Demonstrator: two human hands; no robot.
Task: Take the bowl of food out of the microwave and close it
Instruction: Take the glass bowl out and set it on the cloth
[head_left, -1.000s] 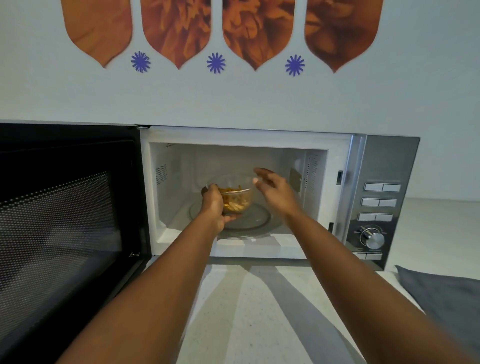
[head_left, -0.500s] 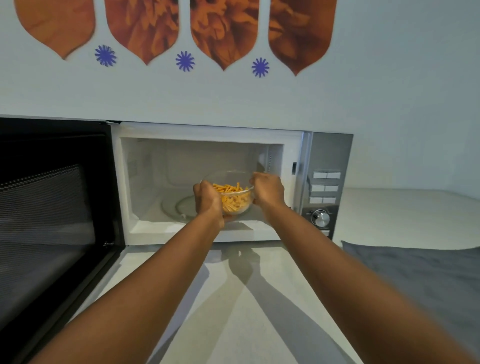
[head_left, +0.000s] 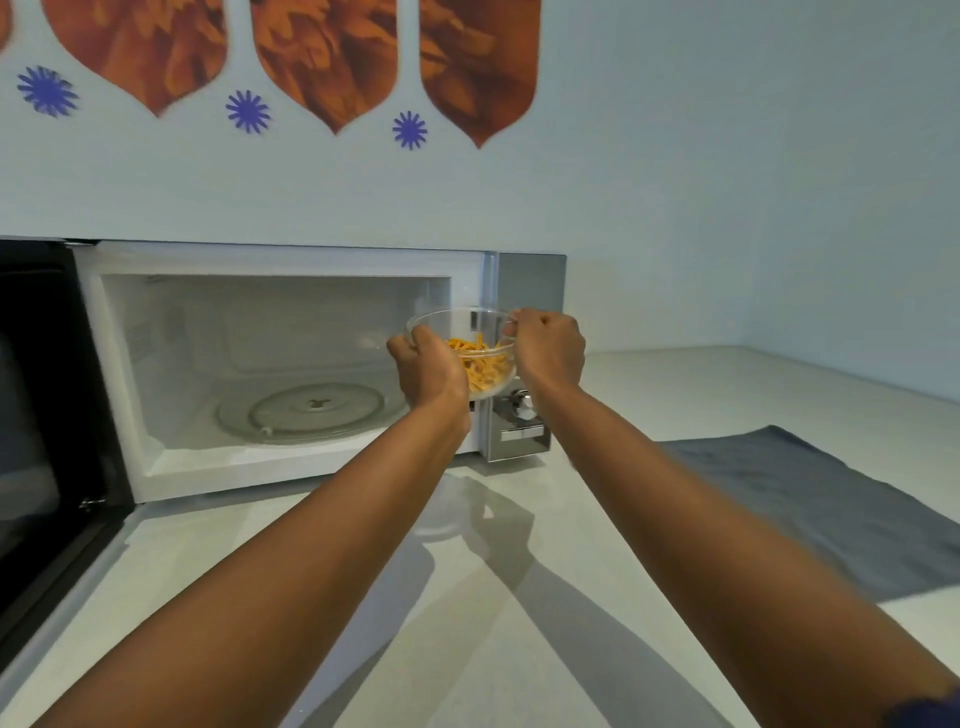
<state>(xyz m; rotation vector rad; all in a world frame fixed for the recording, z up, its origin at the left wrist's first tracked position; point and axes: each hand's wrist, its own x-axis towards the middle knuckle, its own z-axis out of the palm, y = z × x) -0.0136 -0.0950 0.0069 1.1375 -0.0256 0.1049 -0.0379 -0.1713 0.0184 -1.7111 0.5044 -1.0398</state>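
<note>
A clear glass bowl (head_left: 470, 332) of orange pasta-like food hangs in the air in front of the microwave's right side, outside the cavity. My left hand (head_left: 426, 369) grips its left rim and my right hand (head_left: 548, 351) grips its right rim. The white microwave (head_left: 280, 260) stands open, its cavity bare except for the glass turntable (head_left: 301, 410). Its black door (head_left: 47, 415) is swung wide to the left. The bowl and my right hand hide most of the silver control panel (head_left: 519, 436).
The pale countertop (head_left: 467, 597) stretches in front of the microwave. A grey cloth (head_left: 810, 509) lies flat on it to the right. A wall with orange and blue decals rises behind.
Both hands closed on the bowl, lifted it off the turntable and carried it out of the cavity to the right. My view has swung right as well.
</note>
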